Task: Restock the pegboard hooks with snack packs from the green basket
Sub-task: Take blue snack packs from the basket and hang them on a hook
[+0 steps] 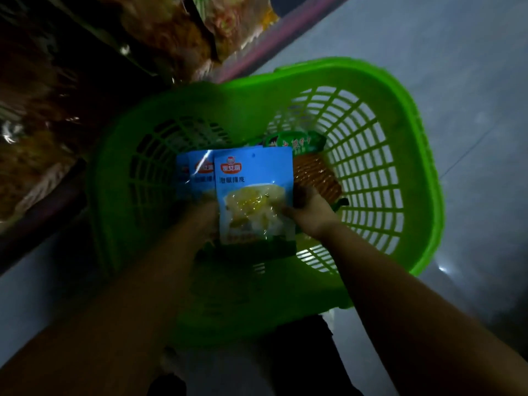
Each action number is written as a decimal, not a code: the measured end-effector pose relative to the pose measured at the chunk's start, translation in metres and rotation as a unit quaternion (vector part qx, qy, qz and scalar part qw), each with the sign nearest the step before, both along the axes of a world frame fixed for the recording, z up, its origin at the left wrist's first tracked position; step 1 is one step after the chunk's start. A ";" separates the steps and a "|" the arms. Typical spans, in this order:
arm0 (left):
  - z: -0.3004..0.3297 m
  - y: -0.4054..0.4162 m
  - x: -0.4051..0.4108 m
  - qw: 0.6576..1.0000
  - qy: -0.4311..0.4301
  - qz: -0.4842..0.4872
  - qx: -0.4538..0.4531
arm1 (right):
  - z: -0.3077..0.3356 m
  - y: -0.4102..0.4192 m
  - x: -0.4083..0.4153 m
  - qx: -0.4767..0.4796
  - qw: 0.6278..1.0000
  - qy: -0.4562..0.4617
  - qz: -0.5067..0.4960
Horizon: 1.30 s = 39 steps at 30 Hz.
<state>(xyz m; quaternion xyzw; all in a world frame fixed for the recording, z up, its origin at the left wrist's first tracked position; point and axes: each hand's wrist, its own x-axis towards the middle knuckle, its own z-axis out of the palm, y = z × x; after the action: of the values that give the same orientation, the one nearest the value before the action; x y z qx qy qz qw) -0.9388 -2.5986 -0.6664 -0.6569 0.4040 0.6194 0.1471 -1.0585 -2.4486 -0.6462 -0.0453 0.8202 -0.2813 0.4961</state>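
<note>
A dim grey floor (457, 67) carries a bright green slotted plastic basket (371, 155), set beside a low shelf of bagged snacks (171, 30). Inside the basket, the right hand (310, 214) pinches the side edge of a blue plastic snack pack (254, 195) with a red logo, dark Chinese lettering too blurred to read and a clear window showing pale yellow pieces. The left hand (207, 215) grips more matching blue packs (194, 172) behind it; its fingers are hidden. A green packet (294, 141) and an orange ridged pack (314, 175) lie on the basket bottom.

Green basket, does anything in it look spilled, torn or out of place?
Nothing stands out. The green basket sits upright on the floor; the blue snack pack held by the right hand looks intact.
</note>
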 end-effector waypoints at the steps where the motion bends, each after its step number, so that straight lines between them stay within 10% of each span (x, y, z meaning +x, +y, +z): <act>1: -0.006 0.000 0.000 1.000 0.004 0.005 0.007 | -0.006 -0.004 0.002 -0.007 1.000 0.001 -0.019; 15: -0.023 -0.001 -0.001 0.994 -0.012 0.010 -0.111 | -0.016 0.003 -0.006 0.037 0.979 0.049 -0.192; 25: -0.009 0.018 -0.007 0.993 0.098 0.064 -0.031 | 0.001 0.012 -0.006 0.005 0.950 0.029 -0.310; 39: 0.356 0.036 0.073 0.954 0.146 0.230 -0.129 | 0.335 0.017 0.034 -0.151 0.935 -0.056 -0.317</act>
<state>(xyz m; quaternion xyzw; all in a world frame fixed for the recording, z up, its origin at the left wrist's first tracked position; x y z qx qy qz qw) -0.8653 -2.5628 -0.3104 -0.6477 0.3361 0.6680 -0.1460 -1.0246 -2.4317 -0.3109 0.1588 0.7105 -0.5467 0.4137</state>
